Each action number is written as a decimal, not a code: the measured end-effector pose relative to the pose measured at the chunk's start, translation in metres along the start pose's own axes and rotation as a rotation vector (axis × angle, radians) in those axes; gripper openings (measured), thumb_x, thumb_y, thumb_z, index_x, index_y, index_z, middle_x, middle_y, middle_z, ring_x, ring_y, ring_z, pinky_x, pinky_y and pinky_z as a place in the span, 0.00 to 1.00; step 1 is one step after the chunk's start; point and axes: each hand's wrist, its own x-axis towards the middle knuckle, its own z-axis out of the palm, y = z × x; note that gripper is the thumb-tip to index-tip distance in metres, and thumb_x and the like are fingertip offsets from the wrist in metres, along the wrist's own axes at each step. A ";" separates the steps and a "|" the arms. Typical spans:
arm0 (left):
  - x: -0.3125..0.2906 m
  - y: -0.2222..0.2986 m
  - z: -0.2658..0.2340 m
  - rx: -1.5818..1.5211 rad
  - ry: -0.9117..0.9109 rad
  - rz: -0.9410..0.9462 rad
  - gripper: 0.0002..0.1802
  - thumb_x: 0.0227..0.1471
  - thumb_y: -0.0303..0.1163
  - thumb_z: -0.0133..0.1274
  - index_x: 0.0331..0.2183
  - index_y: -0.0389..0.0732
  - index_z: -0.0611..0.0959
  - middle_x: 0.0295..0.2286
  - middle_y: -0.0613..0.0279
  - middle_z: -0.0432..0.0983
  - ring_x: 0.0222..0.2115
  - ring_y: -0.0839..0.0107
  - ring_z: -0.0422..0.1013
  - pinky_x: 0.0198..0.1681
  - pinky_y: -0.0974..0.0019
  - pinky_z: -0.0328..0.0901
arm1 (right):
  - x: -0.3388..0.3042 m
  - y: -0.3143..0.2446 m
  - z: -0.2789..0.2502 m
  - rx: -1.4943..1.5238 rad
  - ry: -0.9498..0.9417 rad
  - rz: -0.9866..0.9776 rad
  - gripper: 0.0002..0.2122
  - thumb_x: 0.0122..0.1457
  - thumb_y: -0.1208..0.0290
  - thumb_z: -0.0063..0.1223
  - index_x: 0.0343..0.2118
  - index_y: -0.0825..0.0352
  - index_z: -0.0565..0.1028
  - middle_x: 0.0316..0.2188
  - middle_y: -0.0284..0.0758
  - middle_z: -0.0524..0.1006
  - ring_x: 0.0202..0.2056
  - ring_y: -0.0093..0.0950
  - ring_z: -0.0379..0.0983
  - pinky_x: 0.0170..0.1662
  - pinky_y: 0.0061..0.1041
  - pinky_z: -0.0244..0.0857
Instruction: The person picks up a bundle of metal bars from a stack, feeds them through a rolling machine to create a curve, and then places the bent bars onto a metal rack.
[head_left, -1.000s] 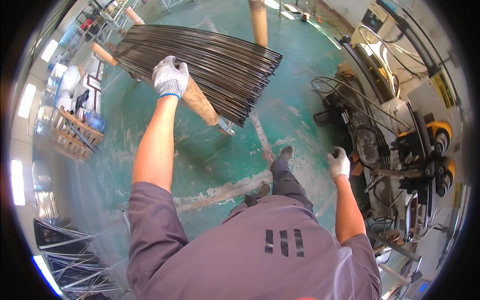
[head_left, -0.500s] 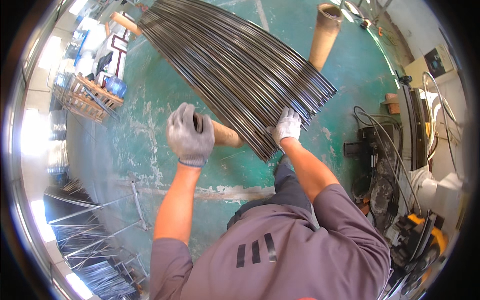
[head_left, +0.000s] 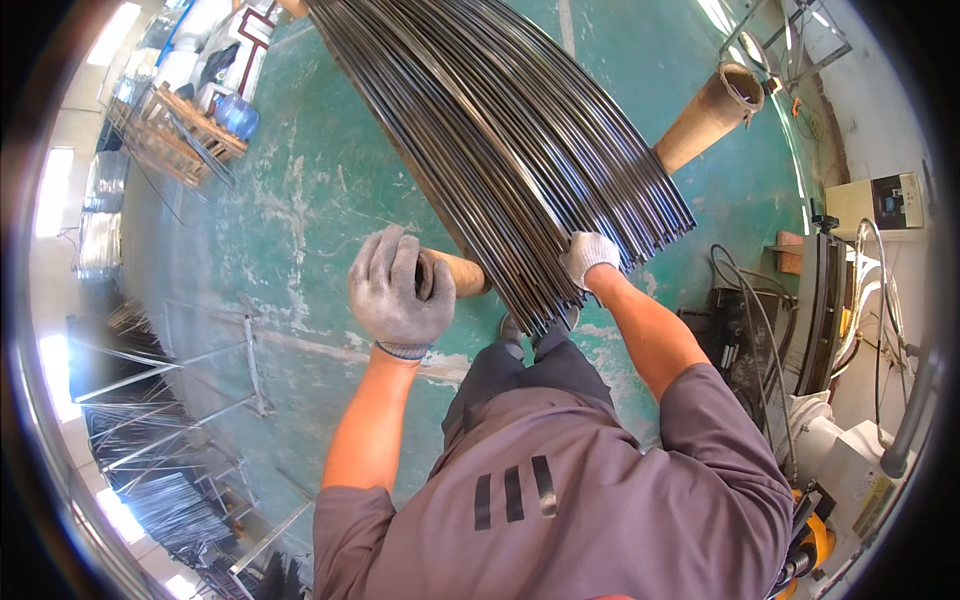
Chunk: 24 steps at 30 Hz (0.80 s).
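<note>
A wide layer of long, dark, shiny metal rods (head_left: 500,150) lies across cardboard tubes, its uneven near ends toward me. My right hand (head_left: 590,258), in a pale knit glove, is curled over the rods near their ends on the right side; its fingertips are hidden. To the left of the rods, my left hand (head_left: 400,287), in a grey-palmed glove, is raised with its fingers apart and loosely bent, holding nothing. Behind that hand shows the end of one cardboard tube (head_left: 460,274), which runs under the rods. Another cardboard tube (head_left: 708,118) sticks out on the right.
A wooden pallet (head_left: 178,138) with a blue water bottle (head_left: 237,117) stands at the far left. Metal racks (head_left: 170,365) hold thin rods at the lower left. Machinery with cables (head_left: 765,330) lines the right side. My shoes (head_left: 512,328) are by the rod ends on the green floor (head_left: 330,200).
My right hand has gone from lying fairly flat on the rods to a curled grip. My left hand stays raised and apart from the rods. The view has shifted.
</note>
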 end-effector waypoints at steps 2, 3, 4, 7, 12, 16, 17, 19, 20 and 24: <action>-0.001 0.000 0.001 0.025 0.032 -0.002 0.25 0.42 0.29 0.67 0.45 0.39 0.82 0.45 0.48 0.81 0.45 0.43 0.77 0.51 0.44 0.72 | -0.001 -0.005 -0.007 -0.014 0.010 0.032 0.17 0.59 0.55 0.65 0.45 0.62 0.86 0.46 0.47 0.85 0.49 0.46 0.83 0.52 0.43 0.77; -0.002 0.001 0.001 0.037 0.047 -0.002 0.25 0.42 0.29 0.68 0.45 0.39 0.82 0.45 0.49 0.81 0.45 0.43 0.77 0.51 0.44 0.72 | -0.004 -0.007 -0.010 -0.023 -0.035 0.054 0.20 0.60 0.53 0.65 0.47 0.64 0.85 0.47 0.49 0.84 0.51 0.46 0.82 0.54 0.42 0.76; -0.003 0.000 0.000 0.033 0.039 -0.004 0.24 0.42 0.29 0.68 0.45 0.39 0.82 0.45 0.49 0.81 0.46 0.43 0.77 0.50 0.45 0.72 | -0.004 -0.005 -0.011 -0.001 -0.033 0.033 0.21 0.58 0.52 0.67 0.45 0.65 0.86 0.46 0.50 0.84 0.50 0.47 0.82 0.54 0.41 0.76; -0.005 -0.003 -0.001 0.008 0.059 0.009 0.24 0.42 0.30 0.68 0.44 0.41 0.83 0.45 0.50 0.80 0.46 0.45 0.77 0.49 0.46 0.73 | 0.000 0.007 -0.008 0.148 -0.040 -0.013 0.27 0.53 0.48 0.72 0.44 0.72 0.85 0.43 0.54 0.84 0.49 0.46 0.83 0.53 0.38 0.75; -0.003 0.002 -0.003 -0.020 0.109 0.005 0.23 0.41 0.30 0.68 0.43 0.41 0.82 0.46 0.51 0.80 0.46 0.46 0.77 0.50 0.46 0.71 | -0.003 0.020 -0.018 0.855 -0.288 0.058 0.12 0.65 0.68 0.66 0.39 0.73 0.79 0.23 0.37 0.80 0.22 0.29 0.77 0.23 0.32 0.71; -0.007 0.003 -0.012 -0.034 0.087 0.012 0.23 0.40 0.28 0.68 0.42 0.41 0.82 0.46 0.51 0.80 0.46 0.47 0.76 0.50 0.46 0.70 | -0.033 0.015 -0.031 1.000 -0.257 0.011 0.13 0.70 0.63 0.58 0.42 0.71 0.77 0.26 0.36 0.77 0.19 0.28 0.71 0.20 0.32 0.67; -0.009 0.004 -0.015 -0.047 0.071 0.018 0.23 0.40 0.28 0.68 0.42 0.41 0.81 0.45 0.51 0.80 0.46 0.47 0.76 0.51 0.45 0.70 | -0.037 0.010 -0.038 0.992 -0.261 0.073 0.14 0.70 0.61 0.59 0.45 0.69 0.77 0.26 0.35 0.77 0.21 0.30 0.72 0.22 0.36 0.68; -0.014 0.010 -0.019 -0.048 0.087 0.010 0.23 0.39 0.27 0.67 0.41 0.41 0.81 0.45 0.52 0.80 0.46 0.48 0.76 0.50 0.45 0.69 | -0.051 -0.006 -0.046 0.739 -0.133 0.176 0.20 0.64 0.53 0.64 0.49 0.65 0.80 0.31 0.40 0.82 0.30 0.44 0.79 0.39 0.48 0.74; -0.016 0.014 -0.024 -0.049 0.089 0.011 0.23 0.39 0.27 0.67 0.41 0.41 0.81 0.45 0.52 0.80 0.46 0.48 0.76 0.50 0.45 0.69 | -0.048 0.001 -0.035 0.564 -0.045 0.117 0.21 0.62 0.53 0.66 0.50 0.65 0.81 0.35 0.43 0.83 0.35 0.45 0.80 0.43 0.47 0.74; -0.020 0.014 -0.019 -0.011 0.123 -0.009 0.21 0.41 0.27 0.66 0.41 0.42 0.81 0.47 0.53 0.79 0.46 0.48 0.75 0.51 0.45 0.68 | -0.044 -0.017 0.002 0.120 0.104 0.051 0.27 0.53 0.48 0.74 0.47 0.66 0.82 0.46 0.48 0.84 0.50 0.46 0.82 0.54 0.42 0.75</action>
